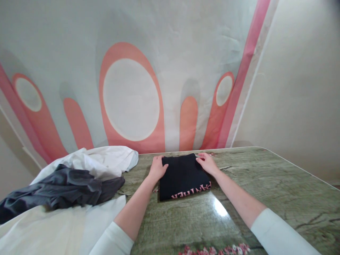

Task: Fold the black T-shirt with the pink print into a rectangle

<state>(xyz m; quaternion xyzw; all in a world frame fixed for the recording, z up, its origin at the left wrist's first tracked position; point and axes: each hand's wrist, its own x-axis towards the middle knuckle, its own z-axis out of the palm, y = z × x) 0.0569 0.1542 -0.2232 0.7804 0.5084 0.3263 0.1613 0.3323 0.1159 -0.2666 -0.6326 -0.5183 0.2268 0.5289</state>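
A black garment (183,175), folded into a compact rectangle, lies flat on the table, with pink letters upside down along its near edge. What kind of garment it is cannot be told from the fold. At its far left corner, my left hand (158,168) grips the edge, thumb on top of the cloth. My right hand (207,163) pinches the far right corner between thumb and fingers. The fingertips of both hands are partly hidden at the cloth's edges.
On the left of the wood-patterned table (265,191) lie a rumpled dark grey cloth (77,186), a white cloth (106,159) and a cream cloth (61,226). Pink flower decoration (215,250) shows at the near edge. Behind stands a wall with a printed hanging (172,53).
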